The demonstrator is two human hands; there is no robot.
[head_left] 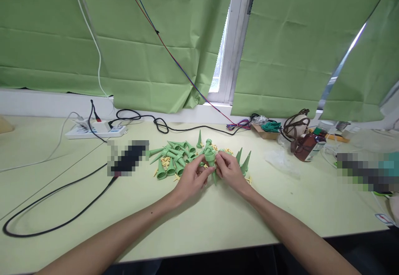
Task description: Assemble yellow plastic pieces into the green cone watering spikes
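My left hand (192, 179) and my right hand (230, 169) meet over the pale green table (218, 216), fingers pinched together on one green plastic cone (212, 161), its point down. To its left lies a pile of several more green cones (173, 160) with small yellow pieces (165, 161) scattered among them. A cone (199, 139) stands upright behind the pile, and two more cones (245, 161) stand just right of my right hand.
A white power strip (96, 130) with black cables sits at the back left; a black cable (56, 208) loops across the left of the table. A brown bottle (307, 146), a cardboard tray (264, 130) and clear plastic (282, 160) lie right. Green curtains hang behind.
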